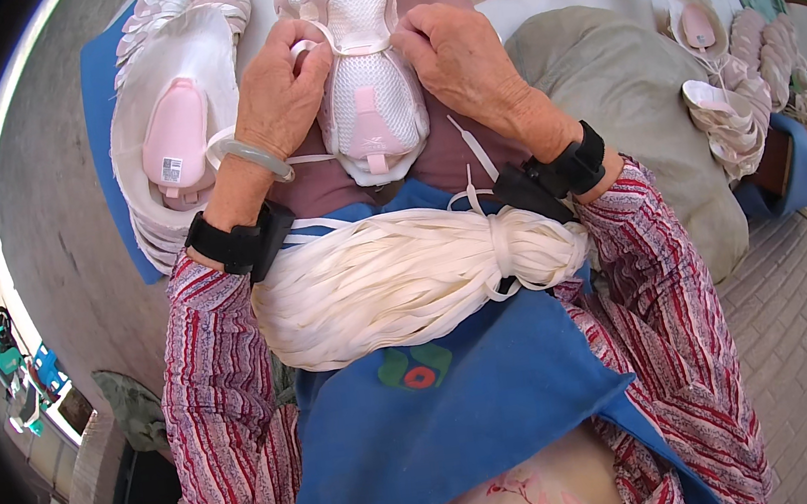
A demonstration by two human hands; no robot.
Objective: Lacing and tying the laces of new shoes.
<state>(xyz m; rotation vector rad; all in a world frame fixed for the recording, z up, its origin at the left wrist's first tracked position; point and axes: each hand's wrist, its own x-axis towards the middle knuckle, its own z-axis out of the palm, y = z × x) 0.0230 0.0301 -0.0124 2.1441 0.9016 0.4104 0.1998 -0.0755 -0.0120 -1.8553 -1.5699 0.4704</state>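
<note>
A pink and white shoe upper (367, 70) rests on my lap, its mesh tongue and pink pull tab facing up. A white shoelace (365, 52) runs straight across the tongue. At the upper's left edge, my left hand (287, 85) is closed in a pinch on the lace, a loop of it showing by the fingers. My right hand (460, 54) pinches at the opposite edge where the lace comes out; its fingertips are partly hidden. Loose lace ends hang below my right wrist. A thick tied bundle of cream laces (387, 284) lies across my lap over the blue apron (445, 428).
To my left, stacked shoe uppers (182, 128) with pink insoles lie on a blue surface (117, 176). Grey-green cloth (617, 105) is bunched at my right. Farther right are more pink and white uppers (729, 111) and a blue stool-like item (791, 164).
</note>
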